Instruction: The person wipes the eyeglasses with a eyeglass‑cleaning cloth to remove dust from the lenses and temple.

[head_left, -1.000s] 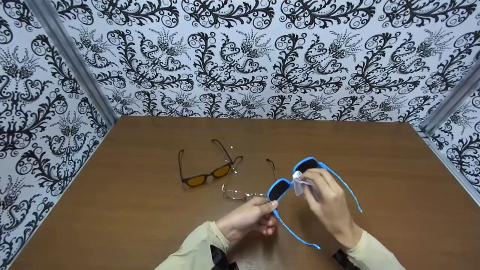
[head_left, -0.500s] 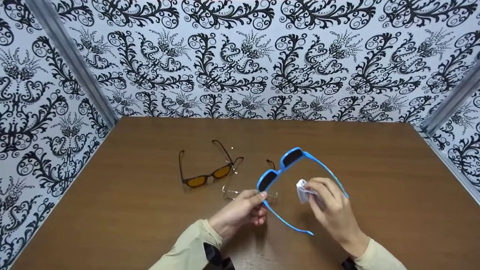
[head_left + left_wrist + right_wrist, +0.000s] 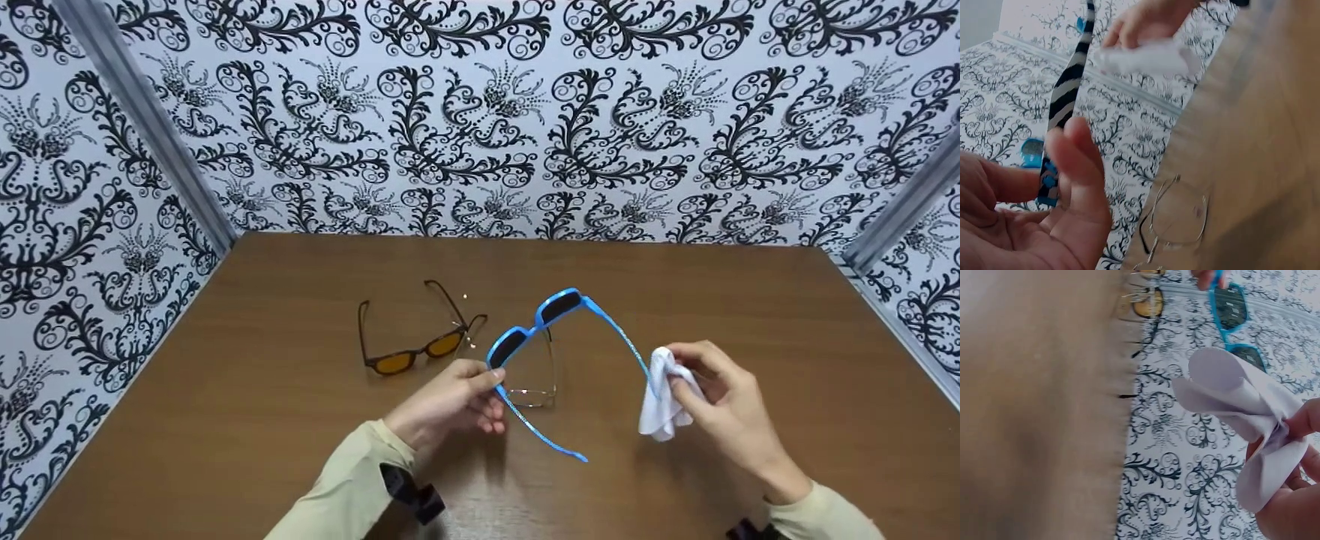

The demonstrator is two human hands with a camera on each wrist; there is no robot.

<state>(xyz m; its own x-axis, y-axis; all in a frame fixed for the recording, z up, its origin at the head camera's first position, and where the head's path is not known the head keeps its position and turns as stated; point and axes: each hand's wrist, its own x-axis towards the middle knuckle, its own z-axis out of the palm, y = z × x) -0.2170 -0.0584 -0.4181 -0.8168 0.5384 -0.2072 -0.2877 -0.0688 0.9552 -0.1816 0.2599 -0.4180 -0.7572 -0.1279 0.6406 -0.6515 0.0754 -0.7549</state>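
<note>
Blue-framed sunglasses [image 3: 534, 328] with dark lenses are held up over the table, arms unfolded. My left hand [image 3: 457, 397] pinches them at the hinge corner between thumb and fingers; in the left wrist view a zebra-striped temple arm [image 3: 1069, 84] rises from that grip. To the right, my right hand [image 3: 731, 409] pinches a crumpled white cloth [image 3: 664, 397], which hangs loosely and overlaps the far temple's tip in the head view. The right wrist view shows the cloth [image 3: 1241, 399] bunched between thumb and fingers.
Dark-framed glasses with orange lenses [image 3: 394, 363] lie unfolded on the brown table [image 3: 300, 450]. Thin metal-framed eyeglasses [image 3: 529, 397] lie beside them, partly hidden behind the left hand and sunglasses. Patterned walls [image 3: 480, 127] enclose the back and sides.
The left hand has carried the sunglasses left and slightly up. My right hand has moved off the lens to the right, and the cloth now hangs more spread out.
</note>
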